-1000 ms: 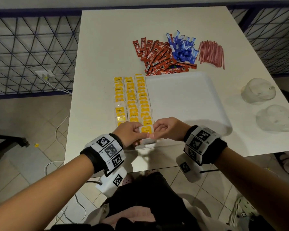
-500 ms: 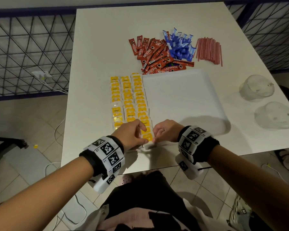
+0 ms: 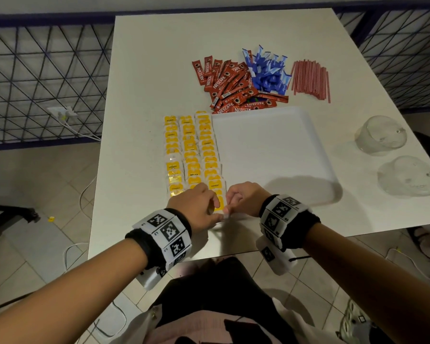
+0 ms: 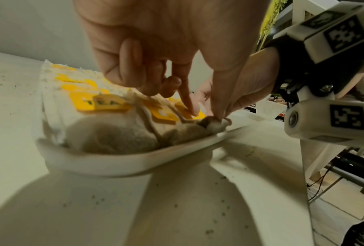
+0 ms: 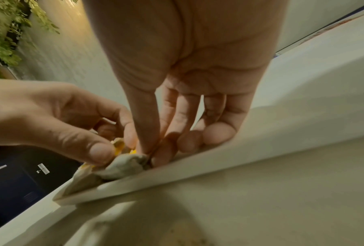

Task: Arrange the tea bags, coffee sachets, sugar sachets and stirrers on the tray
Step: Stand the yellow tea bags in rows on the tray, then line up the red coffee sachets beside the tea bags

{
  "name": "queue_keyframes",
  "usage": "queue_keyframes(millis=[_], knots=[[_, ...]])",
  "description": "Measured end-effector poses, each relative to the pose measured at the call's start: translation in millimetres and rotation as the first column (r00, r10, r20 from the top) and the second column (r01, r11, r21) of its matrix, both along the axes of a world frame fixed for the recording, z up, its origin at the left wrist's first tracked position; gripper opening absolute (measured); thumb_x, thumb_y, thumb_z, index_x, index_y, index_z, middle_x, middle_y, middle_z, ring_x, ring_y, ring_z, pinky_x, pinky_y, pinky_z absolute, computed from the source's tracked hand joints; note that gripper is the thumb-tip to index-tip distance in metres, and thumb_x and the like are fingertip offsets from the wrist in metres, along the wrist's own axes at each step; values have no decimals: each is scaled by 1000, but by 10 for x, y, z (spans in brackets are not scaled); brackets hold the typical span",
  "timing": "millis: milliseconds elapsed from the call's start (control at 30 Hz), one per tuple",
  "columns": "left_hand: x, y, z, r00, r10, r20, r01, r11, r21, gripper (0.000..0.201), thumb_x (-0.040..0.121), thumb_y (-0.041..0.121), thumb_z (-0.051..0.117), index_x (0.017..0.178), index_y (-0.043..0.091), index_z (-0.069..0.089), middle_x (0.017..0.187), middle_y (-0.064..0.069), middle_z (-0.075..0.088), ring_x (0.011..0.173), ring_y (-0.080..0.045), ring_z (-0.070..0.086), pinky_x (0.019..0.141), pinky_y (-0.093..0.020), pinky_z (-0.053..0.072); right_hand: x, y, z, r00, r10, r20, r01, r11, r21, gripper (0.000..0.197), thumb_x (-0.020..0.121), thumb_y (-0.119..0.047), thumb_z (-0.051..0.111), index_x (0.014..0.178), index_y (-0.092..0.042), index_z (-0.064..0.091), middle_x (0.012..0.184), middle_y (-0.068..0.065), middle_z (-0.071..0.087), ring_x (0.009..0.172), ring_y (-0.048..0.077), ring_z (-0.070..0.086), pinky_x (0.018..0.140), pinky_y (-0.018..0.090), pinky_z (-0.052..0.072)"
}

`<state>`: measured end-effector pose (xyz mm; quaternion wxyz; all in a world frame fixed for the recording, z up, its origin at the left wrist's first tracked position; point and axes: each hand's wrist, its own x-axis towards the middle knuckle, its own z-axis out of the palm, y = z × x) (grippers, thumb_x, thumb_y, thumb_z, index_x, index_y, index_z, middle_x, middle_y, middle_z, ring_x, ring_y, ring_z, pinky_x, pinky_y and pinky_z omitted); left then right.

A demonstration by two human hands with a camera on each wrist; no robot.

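A white tray (image 3: 271, 150) lies on the table, with three rows of yellow-tagged tea bags (image 3: 191, 152) along its left side. At the near end of the right-hand row, both hands pinch one tea bag (image 3: 219, 203) down by the tray's near rim (image 4: 134, 159). My left hand (image 3: 215, 210) holds its left side, thumb and forefinger on it (image 4: 204, 114). My right hand (image 3: 227, 207) pinches the bag's right corner (image 5: 149, 154). Beyond the tray lie red coffee sachets (image 3: 231, 85), blue sugar sachets (image 3: 268, 70) and red stirrers (image 3: 310, 79).
Two clear glass cups (image 3: 380, 135) (image 3: 407, 176) lie on the table to the right of the tray. The table's near edge (image 3: 233, 254) runs just below my wrists. A blue wire fence (image 3: 47, 78) stands on the left and right.
Both hands have lowered the tea bag from upright between them down onto the near end of the right-hand row, by the tray's rim.
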<state>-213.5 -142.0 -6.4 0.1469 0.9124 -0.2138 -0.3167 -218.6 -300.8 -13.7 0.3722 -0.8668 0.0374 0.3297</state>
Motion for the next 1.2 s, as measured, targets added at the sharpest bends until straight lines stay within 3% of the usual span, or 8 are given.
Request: queue_keyframes(millis=[200, 433, 633, 833, 967, 1033, 1133, 1200], knots=[[-37, -28, -27, 995, -24, 100, 21, 999, 32, 32, 84, 45, 59, 109, 25, 54, 116, 2, 43, 109, -16, 49, 83, -32, 43, -61, -24, -38, 998, -42, -41, 45, 996, 77, 28, 72, -14, 77, 67, -24, 51, 65, -8, 55, 58, 3, 46, 56, 10, 36], [-28, 17, -40, 996, -36, 79, 37, 999, -9, 32, 87, 48, 54, 109, 24, 60, 114, 4, 48, 109, -15, 51, 89, -32, 44, -75, -18, -76, 1000, 5, 11, -5, 1000, -24, 34, 73, -13, 75, 65, -26, 44, 65, -11, 49, 58, -1, 41, 48, 4, 33], [198, 161, 251, 994, 45, 101, -33, 993, -116, 7, 85, 34, 56, 79, 32, 57, 75, 15, 41, 86, -13, 48, 81, -27, 42, 54, -125, 181, 998, -34, 49, 38, 994, -97, 22, 77, -23, 72, 80, -21, 50, 70, -10, 46, 78, 13, 47, 57, 9, 32], [750, 197, 527, 969, 200, 143, -174, 969, -175, 14, 86, 28, 58, 91, 18, 66, 73, 8, 52, 77, -18, 51, 72, -26, 41, 542, -303, 456, 990, -83, 117, 100, 984, -150, 18, 81, -25, 68, 84, -17, 52, 70, -3, 51, 69, 16, 54, 55, 19, 39], [1148, 35, 626, 956, 245, 163, -214, 959, -184, 16, 85, 27, 58, 96, 18, 67, 86, 2, 58, 84, -17, 53, 81, -27, 43, 1055, -477, 530, 978, -82, 191, 114, 980, -163, 18, 81, -17, 68, 77, -19, 51, 69, -4, 49, 60, 13, 50, 43, 14, 41], [1357, -87, 663, 949, 271, 164, -241, 954, -180, 14, 86, 27, 58, 95, 20, 65, 88, 3, 58, 86, -16, 52, 79, -24, 41, 1341, -576, 576, 976, -31, 217, 79, 973, -219, 11, 83, -14, 65, 90, -16, 57, 79, -2, 54, 73, 18, 52, 53, 19, 40], [1676, -279, 703, 943, 296, 154, -275, 951, -144, 11, 86, 28, 59, 95, 23, 62, 91, 3, 56, 86, -14, 51, 77, -23, 38, 1736, -738, 636, 951, 34, 306, 59, 955, -289, 29, 87, -7, 58, 116, -8, 56, 111, 10, 59, 89, 19, 51, 68, 20, 39], [1867, -374, 692, 937, 319, 139, -306, 946, -107, 17, 84, 31, 61, 98, 22, 61, 93, 3, 58, 87, -14, 52, 80, -24, 40, 1961, -818, 638, 940, 81, 333, 28, 950, -310, 40, 86, -4, 58, 125, -7, 49, 118, 12, 55, 103, 27, 55, 75, 22, 40]])
